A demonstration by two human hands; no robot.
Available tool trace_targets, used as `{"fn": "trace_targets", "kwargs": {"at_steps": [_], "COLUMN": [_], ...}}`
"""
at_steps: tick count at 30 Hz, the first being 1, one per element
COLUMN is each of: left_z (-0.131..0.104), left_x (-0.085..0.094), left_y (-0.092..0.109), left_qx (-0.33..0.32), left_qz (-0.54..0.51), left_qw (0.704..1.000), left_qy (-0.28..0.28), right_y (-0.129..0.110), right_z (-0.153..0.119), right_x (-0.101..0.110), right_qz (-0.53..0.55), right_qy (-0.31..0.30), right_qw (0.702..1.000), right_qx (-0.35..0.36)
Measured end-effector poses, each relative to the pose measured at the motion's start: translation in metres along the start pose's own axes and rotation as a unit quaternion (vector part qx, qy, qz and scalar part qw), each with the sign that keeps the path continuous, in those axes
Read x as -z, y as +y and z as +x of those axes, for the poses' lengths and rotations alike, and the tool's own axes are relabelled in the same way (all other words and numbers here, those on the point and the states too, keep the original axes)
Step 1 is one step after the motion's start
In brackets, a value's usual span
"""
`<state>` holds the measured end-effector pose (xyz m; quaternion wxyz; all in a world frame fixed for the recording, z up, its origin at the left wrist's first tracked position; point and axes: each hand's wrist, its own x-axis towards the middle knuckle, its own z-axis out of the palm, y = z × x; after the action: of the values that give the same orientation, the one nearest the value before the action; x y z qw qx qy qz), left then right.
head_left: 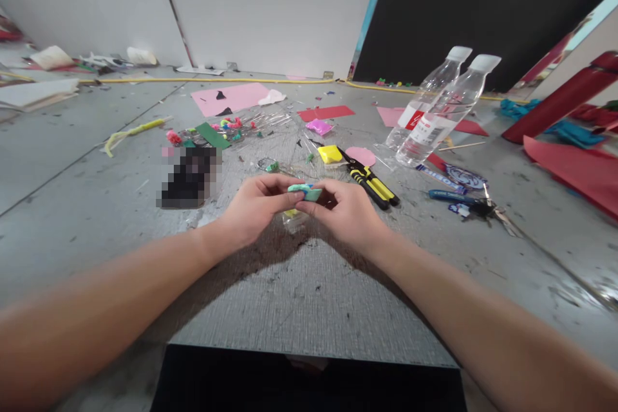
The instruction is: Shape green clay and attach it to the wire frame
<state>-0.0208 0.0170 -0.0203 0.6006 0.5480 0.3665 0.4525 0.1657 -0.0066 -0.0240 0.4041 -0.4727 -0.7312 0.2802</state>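
Note:
Between the fingertips of both hands is a small piece of mint-green and blue modelling clay (311, 194). My left hand (255, 206) pinches its left end with thumb and fingers. From the other side, my right hand (348, 211) grips the right end, its fingers curled. Under the hands lies a small clear packet (293, 219) with something yellow in it, partly hidden. Just beyond my right hand are yellow-and-black pliers (371, 181), a yellow packet (330, 154) and a pink paper disc (360, 156).
Two clear water bottles (447, 109) stand back right. Blue-handled pliers (461, 201) lie at the right, near a red tube (560, 100). A blurred-out dark object (189, 177) rests at the left. Pink paper (229, 98), wire loops and colourful scraps lie farther back.

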Motion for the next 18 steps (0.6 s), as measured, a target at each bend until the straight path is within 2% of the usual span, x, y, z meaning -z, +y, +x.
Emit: {"fn": "trace_targets", "kwargs": {"at_steps": [4, 8, 11, 15, 18], "left_z": [-0.001, 0.0, 0.0, 0.001, 0.001], "left_x": [-0.001, 0.0, 0.0, 0.0, 0.001], "left_y": [0.0, 0.001, 0.003, 0.005, 0.004], "left_qx": [0.008, 0.006, 0.025, 0.023, 0.012], "left_qz": [-0.043, -0.003, 0.015, 0.036, 0.066], "left_qw": [0.999, 1.0, 0.999, 0.997, 0.996], "left_qy": [-0.011, -0.026, -0.043, -0.07, -0.063], "right_y": [-0.006, -0.009, -0.007, -0.003, -0.002], "right_z": [-0.002, -0.002, -0.001, -0.002, -0.003], "right_x": [0.005, 0.009, 0.008, 0.003, -0.001], "right_qz": [-0.007, -0.014, 0.057, 0.177, 0.185], "right_qy": [-0.001, -0.017, -0.031, -0.017, 0.009], "right_qw": [0.999, 0.997, 0.997, 0.984, 0.983], "right_qx": [0.036, 0.068, 0.043, 0.01, 0.013]}}
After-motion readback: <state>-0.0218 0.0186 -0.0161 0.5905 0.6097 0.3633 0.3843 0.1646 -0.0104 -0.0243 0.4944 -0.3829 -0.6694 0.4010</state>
